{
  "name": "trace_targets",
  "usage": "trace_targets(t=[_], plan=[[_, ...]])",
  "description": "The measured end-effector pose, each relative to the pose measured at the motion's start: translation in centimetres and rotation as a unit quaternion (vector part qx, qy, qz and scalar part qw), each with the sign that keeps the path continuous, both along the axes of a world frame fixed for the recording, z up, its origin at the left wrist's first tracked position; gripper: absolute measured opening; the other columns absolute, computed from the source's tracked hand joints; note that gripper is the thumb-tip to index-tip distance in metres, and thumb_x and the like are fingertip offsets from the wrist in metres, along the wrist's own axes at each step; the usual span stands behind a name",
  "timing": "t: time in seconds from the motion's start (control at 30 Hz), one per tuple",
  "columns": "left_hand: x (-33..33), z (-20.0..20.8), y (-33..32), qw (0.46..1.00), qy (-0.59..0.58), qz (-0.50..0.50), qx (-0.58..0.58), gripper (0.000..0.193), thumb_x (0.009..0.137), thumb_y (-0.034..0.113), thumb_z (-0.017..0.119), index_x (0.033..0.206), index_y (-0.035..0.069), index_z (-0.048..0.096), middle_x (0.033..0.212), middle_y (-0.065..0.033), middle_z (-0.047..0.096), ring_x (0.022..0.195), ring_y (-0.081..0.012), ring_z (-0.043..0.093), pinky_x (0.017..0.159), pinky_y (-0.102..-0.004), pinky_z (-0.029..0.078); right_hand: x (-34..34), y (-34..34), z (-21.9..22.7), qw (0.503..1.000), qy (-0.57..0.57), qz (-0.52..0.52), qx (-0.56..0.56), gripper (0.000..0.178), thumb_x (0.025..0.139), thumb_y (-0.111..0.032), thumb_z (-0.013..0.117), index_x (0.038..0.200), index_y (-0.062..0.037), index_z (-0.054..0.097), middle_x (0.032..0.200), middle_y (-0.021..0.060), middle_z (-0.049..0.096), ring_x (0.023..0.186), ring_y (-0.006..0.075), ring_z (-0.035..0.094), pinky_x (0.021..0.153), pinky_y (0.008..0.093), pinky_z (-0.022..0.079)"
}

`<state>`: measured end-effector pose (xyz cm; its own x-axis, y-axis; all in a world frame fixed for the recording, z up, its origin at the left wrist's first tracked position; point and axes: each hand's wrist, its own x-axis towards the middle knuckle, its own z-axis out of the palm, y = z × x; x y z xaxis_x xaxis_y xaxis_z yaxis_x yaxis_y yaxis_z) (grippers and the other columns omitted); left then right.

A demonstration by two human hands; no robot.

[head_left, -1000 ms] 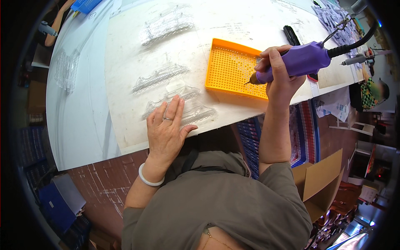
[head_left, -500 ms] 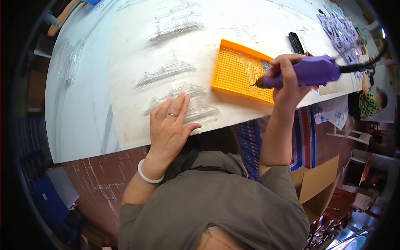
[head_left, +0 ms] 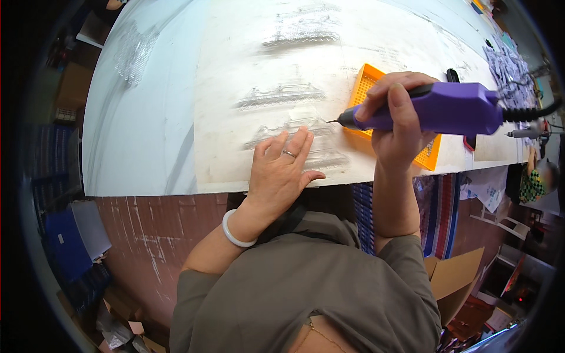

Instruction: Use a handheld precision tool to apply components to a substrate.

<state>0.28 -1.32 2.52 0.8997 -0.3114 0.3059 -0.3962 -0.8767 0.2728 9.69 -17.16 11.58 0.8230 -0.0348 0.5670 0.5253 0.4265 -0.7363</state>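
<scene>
My left hand (head_left: 278, 166) lies palm down near the table's front edge, fingers stretched out over a clear plastic piece (head_left: 256, 139). Another clear piece (head_left: 329, 159) shows beside its thumb. Wrapped around a purple electric screwdriver (head_left: 462, 110), my right hand (head_left: 395, 126) holds it level, with the thin bit pointing left. That bit's tip is close to the right end of the clear piece under my left fingers; whether they touch I cannot tell. Behind the screwdriver and my right hand, an orange perforated basket (head_left: 364, 79) is partly hidden.
More clear plastic pieces (head_left: 279, 96) lie beyond my left hand, with a stack (head_left: 303, 32) farther back and another (head_left: 135, 53) at far left. A black object (head_left: 452, 75) and a pile of pale strips (head_left: 509, 73) are on the right. An open cardboard box (head_left: 459, 270) stands below.
My right hand has brought the electric screwdriver left, from over the basket to the clear piece by my left fingers. My left hand stays on the plastic. The whole view has shifted.
</scene>
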Motion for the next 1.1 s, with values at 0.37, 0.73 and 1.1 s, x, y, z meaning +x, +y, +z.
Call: trace_targets(t=[0.37, 0.73, 1.1], plan=[[0.0, 0.0, 0.2, 1.000, 0.008, 0.005, -0.004, 0.074, 0.071, 0.048, 0.072, 0.130, 0.006, 0.055, 0.136, -0.0027, 0.050, 0.119, -0.0232, 0.045, 0.095, -0.0381, 0.035, 1.6, 1.3, -1.6, 1.000, 0.000, 0.012, -0.028, 0.002, 0.088, 0.002, 0.060, 0.088, 0.0026, 0.059, 0.075, 0.0118, 0.066, 0.055, 0.0157, 0.065, 0.053, 0.0263, 0.055], [0.1, -0.1, 0.2, 1.000, 0.008, 0.004, -0.014, 0.074, 0.071, 0.047, 0.072, 0.131, 0.006, 0.054, 0.135, -0.0022, 0.051, 0.118, -0.0227, 0.045, 0.095, -0.0377, 0.034, 1.8, 1.7, -2.0, 0.999, -0.003, 0.004, -0.051, 0.000, 0.087, 0.002, 0.061, 0.087, 0.0025, 0.061, 0.074, 0.0114, 0.066, 0.056, 0.0149, 0.066, 0.052, 0.0252, 0.055], [0.1, -0.1, 0.3, 1.000, 0.012, 0.000, -0.018, 0.074, 0.072, 0.047, 0.072, 0.132, 0.007, 0.054, 0.137, -0.0014, 0.049, 0.120, -0.0223, 0.044, 0.095, -0.0374, 0.034, 1.7, 2.8, -1.3, 0.989, 0.043, -0.008, -0.139, 0.002, 0.086, 0.000, 0.059, 0.086, 0.0016, 0.060, 0.071, 0.0100, 0.064, 0.053, 0.0137, 0.063, 0.053, 0.0252, 0.054]])
